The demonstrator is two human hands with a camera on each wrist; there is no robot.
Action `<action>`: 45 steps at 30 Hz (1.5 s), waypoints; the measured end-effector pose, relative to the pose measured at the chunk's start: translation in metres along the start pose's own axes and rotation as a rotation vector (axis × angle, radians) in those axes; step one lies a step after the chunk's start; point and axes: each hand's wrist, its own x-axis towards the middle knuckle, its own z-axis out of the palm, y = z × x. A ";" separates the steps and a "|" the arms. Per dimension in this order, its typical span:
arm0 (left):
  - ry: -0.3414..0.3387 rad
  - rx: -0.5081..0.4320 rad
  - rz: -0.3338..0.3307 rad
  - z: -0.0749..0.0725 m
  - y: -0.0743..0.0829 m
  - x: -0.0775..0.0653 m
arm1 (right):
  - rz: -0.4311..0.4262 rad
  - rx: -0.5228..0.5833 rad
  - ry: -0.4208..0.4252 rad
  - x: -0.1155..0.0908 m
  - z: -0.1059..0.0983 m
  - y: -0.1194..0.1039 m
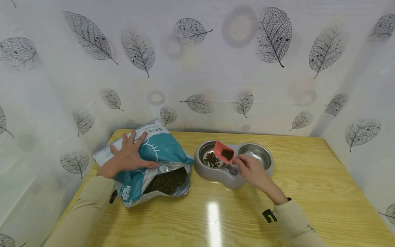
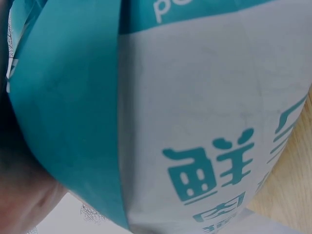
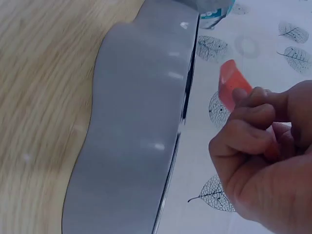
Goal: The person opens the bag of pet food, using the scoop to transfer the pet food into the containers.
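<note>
My right hand grips the handle of a red scoop, fingers curled round it in the right wrist view. Brown kibble lies in the scoop, which is held above a grey double pet bowl. More kibble covers part of the left steel bowl's bottom; the right steel bowl shows bare metal. With fingers spread, my left hand rests on a teal and white pet food bag. The bag lies on its side, its mouth open toward me with kibble inside.
Everything stands on a yellow wood-grain table. A white curtain with leaf prints hangs behind the table and along both sides. Dark straps with small tags sit at the cuffs of my beige sleeves.
</note>
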 end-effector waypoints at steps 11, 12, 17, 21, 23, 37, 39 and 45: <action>-0.001 0.001 -0.004 0.001 0.000 0.001 | -0.089 -0.217 0.096 0.009 0.008 0.012; 0.000 0.001 -0.003 0.000 0.000 0.000 | -0.102 -0.241 0.106 0.010 0.009 0.013; 0.003 -0.003 -0.003 -0.001 0.000 0.000 | -0.151 -0.355 0.142 0.010 0.013 0.011; -0.001 0.002 -0.003 -0.002 0.001 0.001 | -0.203 -0.466 0.191 0.008 0.017 0.012; -0.003 0.005 -0.003 -0.002 0.001 0.001 | -0.239 -0.514 0.229 0.007 0.019 0.013; -0.001 0.011 -0.008 -0.001 -0.001 -0.001 | -0.203 -0.291 0.206 0.005 0.022 0.002; -0.002 0.012 -0.010 -0.001 -0.001 -0.002 | -0.118 -0.064 0.082 0.004 0.022 -0.005; 0.000 0.020 -0.005 0.000 -0.002 -0.001 | -0.026 0.398 -0.317 -0.001 0.030 -0.023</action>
